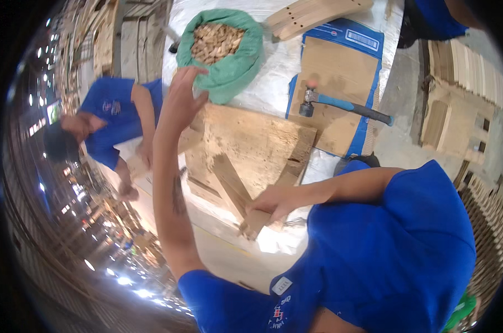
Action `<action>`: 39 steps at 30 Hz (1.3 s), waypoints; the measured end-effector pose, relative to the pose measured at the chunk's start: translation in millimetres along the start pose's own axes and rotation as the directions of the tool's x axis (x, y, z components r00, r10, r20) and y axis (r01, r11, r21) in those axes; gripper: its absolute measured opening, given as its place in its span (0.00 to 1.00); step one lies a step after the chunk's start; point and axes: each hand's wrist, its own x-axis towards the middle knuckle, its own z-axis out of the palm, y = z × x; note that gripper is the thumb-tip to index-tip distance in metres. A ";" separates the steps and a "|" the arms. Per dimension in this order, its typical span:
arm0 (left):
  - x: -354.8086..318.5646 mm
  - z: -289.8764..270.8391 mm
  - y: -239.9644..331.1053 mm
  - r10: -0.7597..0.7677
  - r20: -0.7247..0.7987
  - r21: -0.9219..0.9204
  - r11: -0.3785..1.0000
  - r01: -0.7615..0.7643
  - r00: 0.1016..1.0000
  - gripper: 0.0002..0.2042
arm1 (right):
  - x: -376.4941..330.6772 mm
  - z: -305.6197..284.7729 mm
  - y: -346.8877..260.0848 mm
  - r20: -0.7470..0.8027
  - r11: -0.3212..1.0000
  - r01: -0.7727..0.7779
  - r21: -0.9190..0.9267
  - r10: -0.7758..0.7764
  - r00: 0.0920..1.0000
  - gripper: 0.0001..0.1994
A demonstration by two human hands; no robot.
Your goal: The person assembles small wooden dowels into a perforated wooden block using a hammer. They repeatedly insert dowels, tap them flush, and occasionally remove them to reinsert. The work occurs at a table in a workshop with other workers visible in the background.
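Note:
My left hand (182, 97) is stretched out with its fingers apart at the rim of a green sack (237, 66) filled with small wooden pegs (215, 41); it holds nothing. My right hand (272, 202) grips the near end of a narrow wooden slat (232, 186). The slat lies slanted on a rough wooden board (257, 141) on the white-covered table (273, 94).
A hammer with a blue handle (345, 105) lies on a flattened cardboard box (340, 72) beyond the board. Drilled wooden slats (312, 14) sit at the far edge. Another person in a blue shirt (110, 119) works at the left. Stacked wooden parts (462, 111) stand at the right.

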 end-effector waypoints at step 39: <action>8.4 -10.7 -37.5 -0.551 -0.146 -0.814 0.539 0.217 0.821 0.13 | 8.5 29.9 3.3 0.050 0.989 0.025 -0.148 -0.018 0.999 0.28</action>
